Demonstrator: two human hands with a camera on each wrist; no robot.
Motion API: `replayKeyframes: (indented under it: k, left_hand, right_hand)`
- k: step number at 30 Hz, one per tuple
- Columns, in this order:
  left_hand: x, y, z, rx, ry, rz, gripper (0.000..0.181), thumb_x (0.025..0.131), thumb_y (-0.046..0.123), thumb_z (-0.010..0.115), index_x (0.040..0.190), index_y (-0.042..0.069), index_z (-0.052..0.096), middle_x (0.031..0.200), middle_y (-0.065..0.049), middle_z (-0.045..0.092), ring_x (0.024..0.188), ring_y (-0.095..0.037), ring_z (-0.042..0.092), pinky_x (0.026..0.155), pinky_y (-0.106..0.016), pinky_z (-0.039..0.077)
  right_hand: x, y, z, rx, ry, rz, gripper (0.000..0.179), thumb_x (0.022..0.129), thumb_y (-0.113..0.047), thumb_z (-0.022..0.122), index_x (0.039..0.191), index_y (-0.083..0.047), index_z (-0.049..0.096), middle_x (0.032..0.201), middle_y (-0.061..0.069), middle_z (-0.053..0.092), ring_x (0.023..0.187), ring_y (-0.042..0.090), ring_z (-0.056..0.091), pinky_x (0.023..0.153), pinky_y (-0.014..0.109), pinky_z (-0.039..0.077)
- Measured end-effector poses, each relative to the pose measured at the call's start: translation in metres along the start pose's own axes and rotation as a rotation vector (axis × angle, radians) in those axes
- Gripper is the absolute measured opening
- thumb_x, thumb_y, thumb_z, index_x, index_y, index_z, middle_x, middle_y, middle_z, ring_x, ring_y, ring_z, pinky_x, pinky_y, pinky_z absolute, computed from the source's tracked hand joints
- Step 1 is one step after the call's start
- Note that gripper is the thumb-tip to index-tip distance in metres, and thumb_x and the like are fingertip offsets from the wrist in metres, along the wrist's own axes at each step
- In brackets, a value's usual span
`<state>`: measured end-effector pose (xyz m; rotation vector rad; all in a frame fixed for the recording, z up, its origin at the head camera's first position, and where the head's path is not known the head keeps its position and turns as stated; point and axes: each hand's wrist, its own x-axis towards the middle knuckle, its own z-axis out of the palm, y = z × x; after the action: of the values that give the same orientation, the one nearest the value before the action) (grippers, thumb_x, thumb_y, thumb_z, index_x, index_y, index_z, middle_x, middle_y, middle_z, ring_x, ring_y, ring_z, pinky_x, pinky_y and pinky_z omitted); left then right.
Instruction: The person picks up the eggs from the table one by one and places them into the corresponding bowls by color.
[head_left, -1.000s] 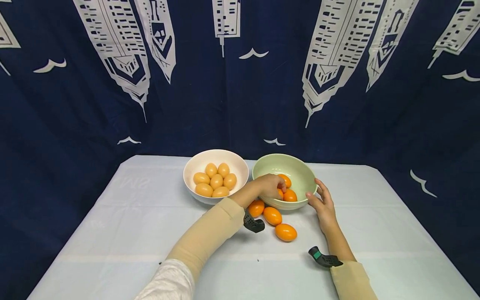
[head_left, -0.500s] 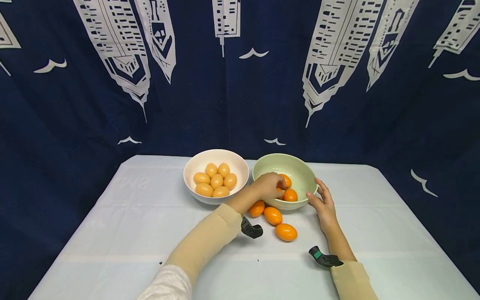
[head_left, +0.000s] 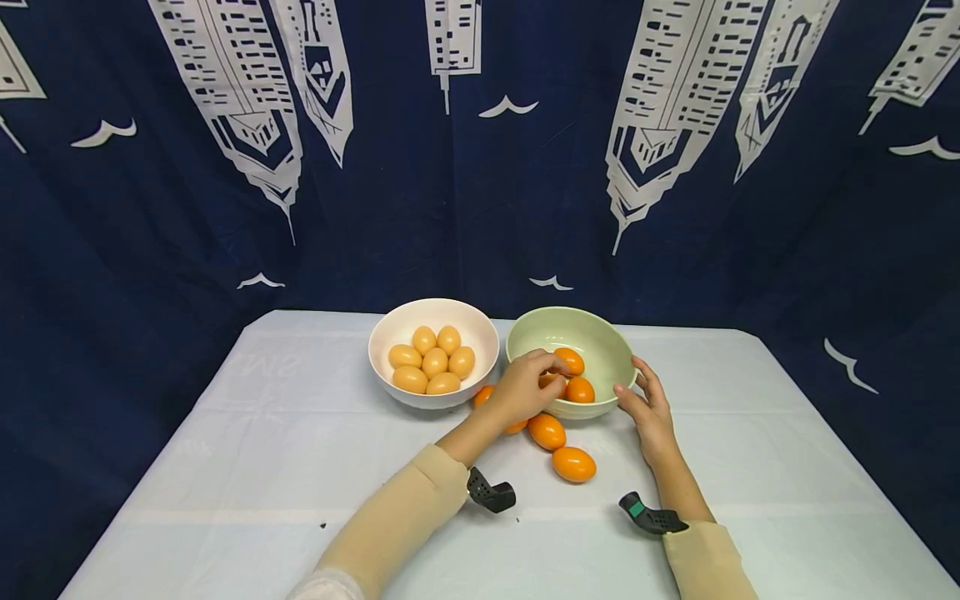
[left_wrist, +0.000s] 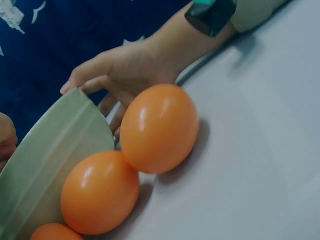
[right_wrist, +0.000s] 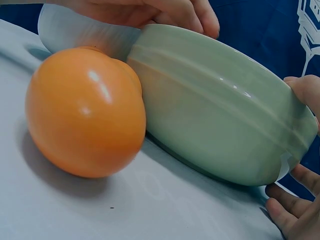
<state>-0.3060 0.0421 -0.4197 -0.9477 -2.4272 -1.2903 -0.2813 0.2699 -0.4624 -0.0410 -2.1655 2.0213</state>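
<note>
My left hand reaches over the near left rim of a green bowl, its thumb and fingers apart around an orange egg lying inside. Two further orange eggs sit in that bowl, one egg behind and one egg to the right. My right hand steadies the bowl from the right, fingers at the rim and around its side; the left wrist view shows a fingertip on the rim. In front of the bowl lie several more orange eggs, some partly hidden by my left hand.
To the left, close to the green bowl, stands a whitish bowl containing several pale tan eggs. Both bowls are near the far edge of the white-covered table. A dark blue curtain hangs behind.
My left hand has drawn back to the left and its fingers have loosened around the egg in the green bowl. An orange egg left of it has come into view. My right hand stays put.
</note>
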Motion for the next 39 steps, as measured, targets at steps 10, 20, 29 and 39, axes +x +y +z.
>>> replayKeyframes:
  k: [10,20,29,39]
  left_hand:
    - [-0.034,-0.009,0.003,-0.071,0.317,0.118,0.016,0.084,0.000,0.060,0.098,-0.001,0.069,0.100,-0.009,0.065,0.090,-0.024,0.062,0.078,-0.033,0.052]
    - [-0.061,-0.022,-0.005,0.011,0.430,0.145,0.018,0.081,-0.005,0.059,0.093,0.003,0.070,0.092,-0.005,0.067,0.087,-0.018,0.064,0.079,-0.028,0.052]
    - [-0.083,-0.029,-0.013,0.099,0.318,0.122,0.026,0.082,-0.002,0.060,0.106,0.002,0.069,0.107,-0.008,0.068,0.103,-0.022,0.063,0.104,-0.036,0.041]
    - [-0.092,-0.030,-0.017,0.181,0.183,0.093,0.040,0.084,0.003,0.061,0.123,-0.001,0.063,0.127,-0.020,0.060,0.123,-0.033,0.053,0.108,-0.045,0.036]
  right_hand:
    - [0.000,0.000,0.000,-0.002,-0.011,0.002,0.065,0.099,-0.017,0.056,0.155,-0.017,0.024,0.154,0.018,0.026,0.109,0.007,0.047,0.083,0.011,0.044]
    - [0.002,0.003,-0.002,0.012,-0.005,0.002,0.065,0.099,-0.015,0.056,0.155,-0.017,0.024,0.154,0.017,0.027,0.110,0.007,0.046,0.082,0.012,0.045]
    - [0.002,0.002,0.000,0.025,-0.004,-0.012,0.064,0.098,-0.014,0.057,0.155,-0.016,0.026,0.152,0.017,0.029,0.111,0.007,0.046,0.082,0.012,0.045]
    - [0.002,0.002,0.000,0.011,0.000,0.002,0.064,0.099,-0.016,0.057,0.155,-0.017,0.026,0.152,0.016,0.029,0.111,0.008,0.046,0.082,0.013,0.045]
